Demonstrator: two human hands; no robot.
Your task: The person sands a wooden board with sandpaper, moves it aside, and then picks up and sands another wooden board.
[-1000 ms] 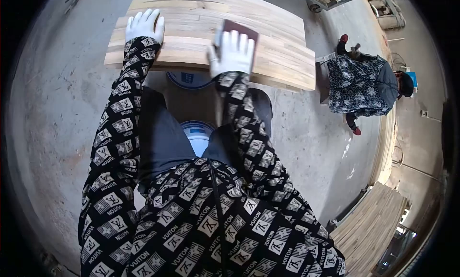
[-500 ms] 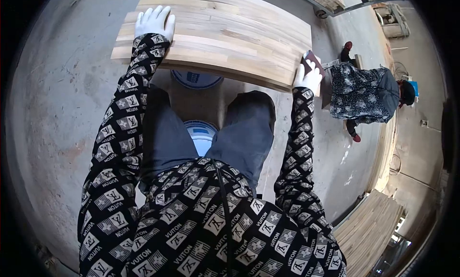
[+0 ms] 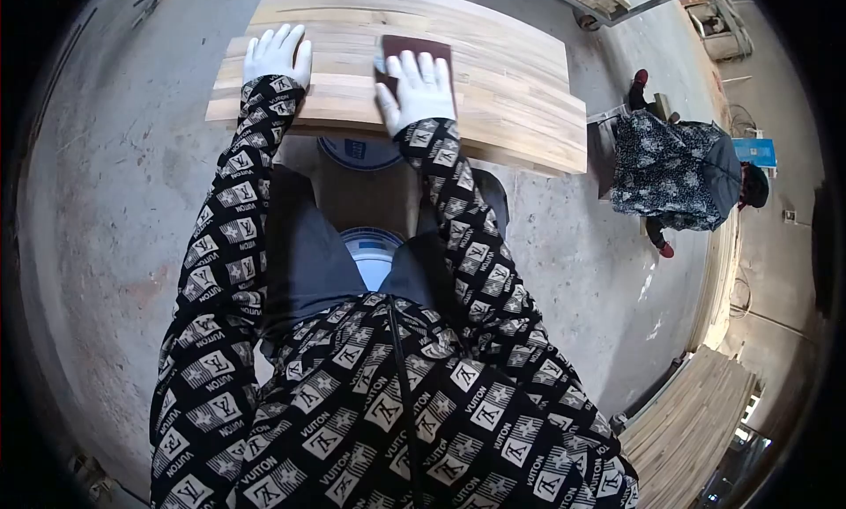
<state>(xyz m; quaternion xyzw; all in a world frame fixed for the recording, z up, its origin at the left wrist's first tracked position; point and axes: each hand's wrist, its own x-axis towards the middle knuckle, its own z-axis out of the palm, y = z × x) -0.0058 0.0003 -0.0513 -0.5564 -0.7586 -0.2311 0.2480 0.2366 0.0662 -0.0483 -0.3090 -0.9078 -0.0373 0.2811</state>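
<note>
Wood boards (image 3: 502,95) made of pale glued strips lie in front of me, an upper one resting on another whose edges stick out. My left hand (image 3: 278,52), in a white glove, lies flat on the left end of the wood with its fingers spread. Near the middle, my right hand (image 3: 419,88), also gloved in white, presses a dark reddish-brown sheet of sandpaper (image 3: 432,45) against the upper face. The fingers cover part of the sheet.
A blue-lidded bucket (image 3: 361,153) stands under the boards, and another bucket (image 3: 370,249) shows between my legs. To the right, a person (image 3: 674,170) in a patterned top works nearby. Stacked boards (image 3: 692,421) lie at lower right; a metal-framed rack (image 3: 617,2) stands at the top.
My right hand has moved left with the sandpaper, from the right end of the wood to about its middle. The left hand stays almost in place.
</note>
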